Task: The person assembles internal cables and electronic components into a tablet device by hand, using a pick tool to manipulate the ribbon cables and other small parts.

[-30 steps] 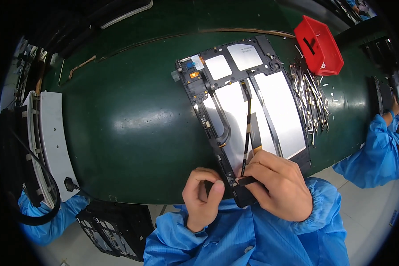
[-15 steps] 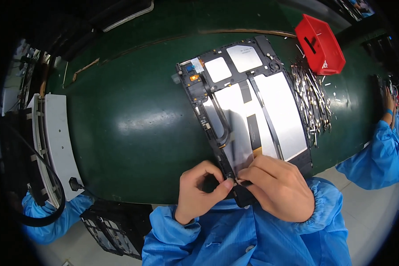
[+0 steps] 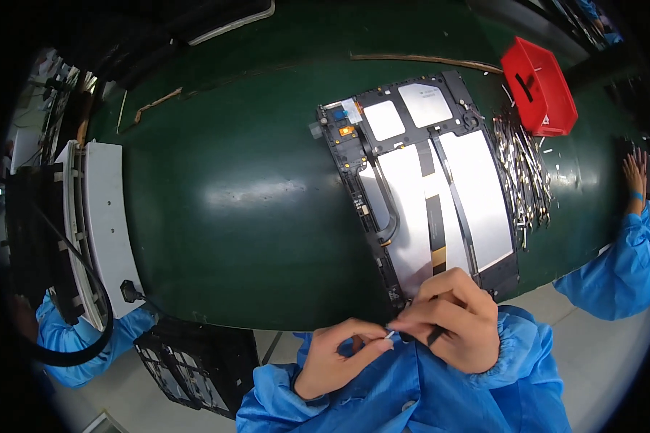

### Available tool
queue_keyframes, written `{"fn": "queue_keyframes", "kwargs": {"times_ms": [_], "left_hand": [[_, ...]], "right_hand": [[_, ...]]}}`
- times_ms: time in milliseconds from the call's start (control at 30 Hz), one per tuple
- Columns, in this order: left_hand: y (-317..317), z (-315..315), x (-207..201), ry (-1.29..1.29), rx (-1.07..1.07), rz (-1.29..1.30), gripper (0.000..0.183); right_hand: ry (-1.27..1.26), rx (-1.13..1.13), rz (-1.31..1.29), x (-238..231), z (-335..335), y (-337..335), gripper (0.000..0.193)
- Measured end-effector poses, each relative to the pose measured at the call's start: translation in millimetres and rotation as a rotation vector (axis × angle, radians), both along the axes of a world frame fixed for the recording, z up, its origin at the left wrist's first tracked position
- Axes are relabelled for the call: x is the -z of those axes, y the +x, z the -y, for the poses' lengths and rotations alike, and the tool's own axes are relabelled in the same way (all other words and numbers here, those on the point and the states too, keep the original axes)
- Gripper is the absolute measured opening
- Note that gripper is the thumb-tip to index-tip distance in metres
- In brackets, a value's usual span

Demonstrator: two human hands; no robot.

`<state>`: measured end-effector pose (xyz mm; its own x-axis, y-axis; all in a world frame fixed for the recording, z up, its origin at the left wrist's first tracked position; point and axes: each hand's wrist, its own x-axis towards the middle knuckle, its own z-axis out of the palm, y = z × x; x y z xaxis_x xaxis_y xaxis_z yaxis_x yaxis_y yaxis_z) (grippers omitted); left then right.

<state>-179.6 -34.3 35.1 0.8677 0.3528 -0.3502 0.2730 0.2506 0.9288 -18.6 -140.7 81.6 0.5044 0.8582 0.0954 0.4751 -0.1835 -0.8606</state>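
Observation:
An opened flat electronic device [image 3: 480, 180] with silver battery panels, a black frame and dark flat cables lies tilted on the bench, its near end toward me. In front of its near corner, both my hands meet fingertip to fingertip. Closed in a pinch, my left hand [image 3: 343, 355] holds a small white piece [image 3: 389, 335]. My right hand [image 3: 455, 317] is also pinched beside it, and a short dark strip [image 3: 434, 335] shows under its fingers. Whether strip and white piece are joined, I cannot tell.
Right of the device lies a heap of thin strips [image 3: 523, 173], with a red bin [image 3: 542, 90] behind it. A white box [image 3: 108, 224] stands at the left, near a black plug [image 3: 130, 291]. Black trays [image 3: 195, 368] sit below the bench edge. A co-worker's hand [image 3: 634, 177] is far right.
My hands have come off the device's near left edge toward my body, and a white piece now shows at my left fingertips. The whole view has shifted slightly.

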Motion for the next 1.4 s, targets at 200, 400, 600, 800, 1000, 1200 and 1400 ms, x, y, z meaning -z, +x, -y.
{"fn": "queue_keyframes", "kwargs": {"times_ms": [200, 400, 600, 800, 1000, 1200, 1400], "left_hand": [[24.4, 0.4, 1.4, 0.097, -0.134, 0.227, 0.02], [33.1, -5.6, -7.1, 0.241, -0.088, 0.382, 0.033], [44.6, -9.1, -22.1, 0.924, 0.049, 0.414, 0.032], [53.2, -14.7, -20.6, 0.977, -0.073, 0.305, 0.019], [57.8, -25.1, -11.8, 0.652, -0.094, 0.313, 0.011], [70.3, -47.8, -5.6, 0.609, -0.067, 0.34, 0.013], [77.5, -48.7, 0.0, 0.654, -0.09, 0.35, 0.011]], "right_hand": [[0.043, -0.067, -0.247, -13.2, 0.8, 10.5, 0.02], [0.244, -0.171, -0.104, 1.0, 17.7, 18.1, 0.025], [0.346, -0.335, 0.096, -22.0, 24.1, 53.3, 0.022], [0.105, 0.73, 0.43, -18.7, 59.4, 200.3, 0.015], [-0.148, 0.53, 0.485, -7.3, 55.1, 200.1, 0.028], [-0.229, -0.031, 0.172, -36.8, 23.1, 53.9, 0.037], [0.152, -0.121, 0.323, 15.3, 11.3, 35.3, 0.025]]}}
